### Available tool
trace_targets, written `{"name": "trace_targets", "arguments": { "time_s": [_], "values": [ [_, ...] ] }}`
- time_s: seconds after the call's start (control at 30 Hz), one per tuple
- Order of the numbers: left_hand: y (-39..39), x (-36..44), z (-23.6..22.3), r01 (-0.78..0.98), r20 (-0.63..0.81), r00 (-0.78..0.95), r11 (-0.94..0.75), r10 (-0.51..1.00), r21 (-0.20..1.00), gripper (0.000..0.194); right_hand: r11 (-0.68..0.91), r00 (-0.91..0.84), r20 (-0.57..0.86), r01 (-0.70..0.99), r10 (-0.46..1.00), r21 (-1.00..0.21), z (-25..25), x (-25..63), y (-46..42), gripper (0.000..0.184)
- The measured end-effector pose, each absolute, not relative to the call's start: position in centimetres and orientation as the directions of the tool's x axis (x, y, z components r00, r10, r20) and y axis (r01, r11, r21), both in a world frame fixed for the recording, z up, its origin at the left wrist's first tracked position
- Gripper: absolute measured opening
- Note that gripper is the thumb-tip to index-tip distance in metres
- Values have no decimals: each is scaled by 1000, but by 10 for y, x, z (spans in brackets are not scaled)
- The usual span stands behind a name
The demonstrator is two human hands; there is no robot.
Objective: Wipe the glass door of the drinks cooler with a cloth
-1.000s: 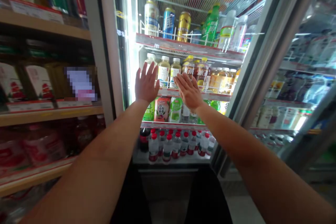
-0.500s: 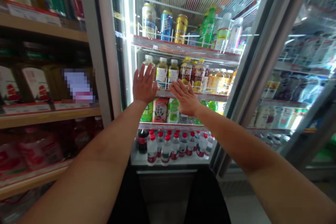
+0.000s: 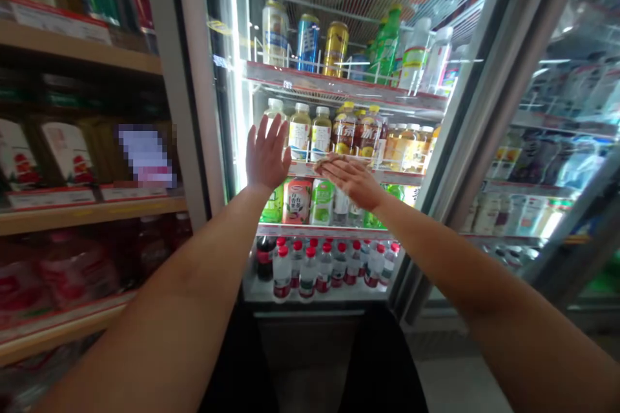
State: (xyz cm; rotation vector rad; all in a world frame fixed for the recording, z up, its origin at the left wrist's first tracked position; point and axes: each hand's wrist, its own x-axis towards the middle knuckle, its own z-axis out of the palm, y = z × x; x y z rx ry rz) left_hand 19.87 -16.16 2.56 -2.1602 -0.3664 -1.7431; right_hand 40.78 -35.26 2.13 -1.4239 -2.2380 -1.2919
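My left hand (image 3: 267,155) is raised in front of the drinks fridge, fingers spread and back towards me, holding nothing. It covers part of a white-capped bottle (image 3: 275,106). Whether its palm touches glass I cannot tell. My right hand (image 3: 352,181) is also bare, its fingers stretched out and pointing left, close together. It overlaps the front edge of the middle shelf. Just above its fingers stand a light-labelled tea bottle (image 3: 321,134) and brown yellow-capped bottles (image 3: 345,130). Below it are a pink carton-like drink (image 3: 297,200) and a green one (image 3: 321,201).
Cans (image 3: 308,42) and a green bottle (image 3: 389,42) line the upper shelf. Red-capped water bottles (image 3: 307,274) fill the bottom. A metal door frame (image 3: 484,122) slants along the right. Wooden shelving (image 3: 92,213) with bottles stands at the left.
My right hand has turned, tipping from back-facing to a flatter, edge-on pose, and shifted slightly right. My left hand stays nearly where it was. The view has shifted slightly.
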Motion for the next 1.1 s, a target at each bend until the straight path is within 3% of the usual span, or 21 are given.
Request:
{"name": "trace_targets", "arguments": {
  "time_s": [0.2, 0.43, 0.7, 0.9, 1.1],
  "values": [
    [-162, 199, 26, 428, 977, 211, -897, -25, -115, 66, -22, -346, 787, 910, 511, 415, 27, 416, -348, 52],
    [-163, 198, 26, 408, 979, 205, -909, -2, -88, 66, -3, -390, 741, 884, 546, 467, 23, 418, -352, 41],
    [-163, 198, 25, 421, 978, 209, -902, -1, -91, 65, 61, -385, 846, 918, 370, 391, 31, 423, -340, 29],
    [-163, 198, 25, 414, 978, 205, -903, -29, -113, 65, 56, -477, 773, 863, 418, 502, 18, 432, -344, 22],
    [-164, 198, 25, 435, 980, 200, -895, -13, -101, 65, 64, -493, 741, 849, 455, 525, 6, 437, -354, 47]
  ]
}}
